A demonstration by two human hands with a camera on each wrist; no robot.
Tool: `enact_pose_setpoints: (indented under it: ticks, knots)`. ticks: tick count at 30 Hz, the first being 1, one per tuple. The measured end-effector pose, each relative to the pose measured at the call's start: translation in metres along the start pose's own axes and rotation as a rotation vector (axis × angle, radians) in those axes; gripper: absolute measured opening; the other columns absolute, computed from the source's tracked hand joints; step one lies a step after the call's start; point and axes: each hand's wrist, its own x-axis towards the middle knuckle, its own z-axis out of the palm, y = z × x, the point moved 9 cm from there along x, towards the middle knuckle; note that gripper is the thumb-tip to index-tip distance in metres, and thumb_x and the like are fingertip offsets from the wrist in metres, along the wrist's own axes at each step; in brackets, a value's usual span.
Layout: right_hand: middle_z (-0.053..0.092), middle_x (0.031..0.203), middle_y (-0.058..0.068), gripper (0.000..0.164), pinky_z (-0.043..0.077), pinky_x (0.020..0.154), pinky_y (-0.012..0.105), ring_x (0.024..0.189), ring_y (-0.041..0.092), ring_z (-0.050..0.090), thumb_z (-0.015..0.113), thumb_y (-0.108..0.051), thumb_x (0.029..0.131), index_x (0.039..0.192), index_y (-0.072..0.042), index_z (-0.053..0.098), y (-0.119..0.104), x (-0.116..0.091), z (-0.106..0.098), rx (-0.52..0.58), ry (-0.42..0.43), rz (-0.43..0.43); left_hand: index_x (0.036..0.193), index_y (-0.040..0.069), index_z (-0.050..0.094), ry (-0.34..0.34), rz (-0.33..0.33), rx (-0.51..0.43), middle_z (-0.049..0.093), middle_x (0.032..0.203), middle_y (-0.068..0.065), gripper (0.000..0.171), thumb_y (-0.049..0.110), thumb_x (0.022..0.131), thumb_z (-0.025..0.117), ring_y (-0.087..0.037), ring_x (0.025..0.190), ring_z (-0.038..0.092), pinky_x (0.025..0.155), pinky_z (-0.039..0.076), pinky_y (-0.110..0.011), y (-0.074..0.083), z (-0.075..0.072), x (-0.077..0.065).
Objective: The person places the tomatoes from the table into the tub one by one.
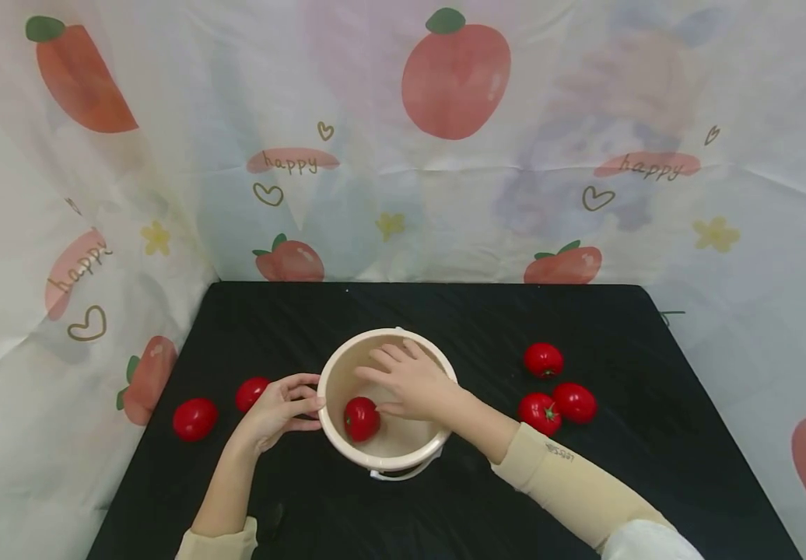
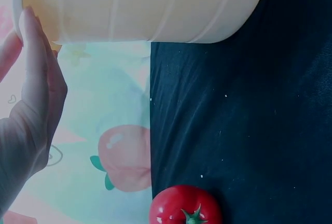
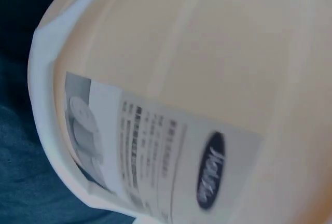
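Note:
A cream bucket stands on the black table, a red tomato lying inside near its left wall. At the bucket's left rim is my left hand, pinching the edge between thumb and fingers. My right hand reaches over the right rim into the bucket, fingers spread and holding nothing, the thumb close to the tomato. The right wrist view shows the bucket's outer wall with a printed label and a white handle; the right hand is hidden there.
Two tomatoes lie left of the bucket, one by the table's left edge and another partly behind the left hand. Three more tomatoes sit together on the right. A printed cloth hangs behind the black table.

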Motion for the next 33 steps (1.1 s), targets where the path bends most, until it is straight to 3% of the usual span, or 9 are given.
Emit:
enact_pose_setpoints:
  ticks: [6,13,25,33]
  knots:
    - [0.046,0.129,0.006,0.061,0.031,0.094,0.047,0.120,0.023,0.038,0.070,-0.043,0.076,0.129,-0.022,0.049,0.028,-0.035,-0.027,0.066,0.159,0.149,0.128,-0.010,0.039,0.005,0.011,-0.010,0.061,0.087,-0.006,0.053,0.008,0.085,0.064,-0.016,0.073,0.063,0.072,0.054,-0.042,0.000,0.000,0.000]
    - [0.041,0.133,0.010,0.064,0.029,0.091,0.054,0.122,0.028,0.036,0.071,-0.040,0.076,0.131,-0.021,0.045,0.076,-0.094,-0.036,0.135,0.234,0.385,0.127,-0.010,0.040,0.007,0.011,-0.008,0.061,0.087,-0.007,0.053,0.009,0.084,0.065,-0.016,0.073,0.063,0.072,0.054,-0.042,0.000,0.000,0.001]
    - [0.030,0.135,0.020,0.078,0.018,0.088,0.064,0.119,0.040,0.026,0.075,-0.027,0.072,0.136,-0.019,0.032,0.144,-0.203,0.008,0.269,0.179,0.780,0.126,-0.010,0.040,0.013,0.015,-0.006,0.062,0.085,-0.005,0.053,0.009,0.084,0.065,-0.016,0.073,0.063,0.072,0.054,-0.042,-0.001,-0.001,0.002]
    - [0.025,0.134,0.026,0.090,0.015,0.084,0.068,0.119,0.046,0.020,0.078,-0.020,0.066,0.139,-0.017,0.027,0.161,-0.254,0.030,0.297,0.125,0.895,0.126,-0.009,0.041,0.024,0.011,-0.005,0.062,0.085,-0.005,0.052,0.010,0.084,0.065,-0.017,0.073,0.064,0.071,0.054,-0.041,-0.004,-0.002,0.002]
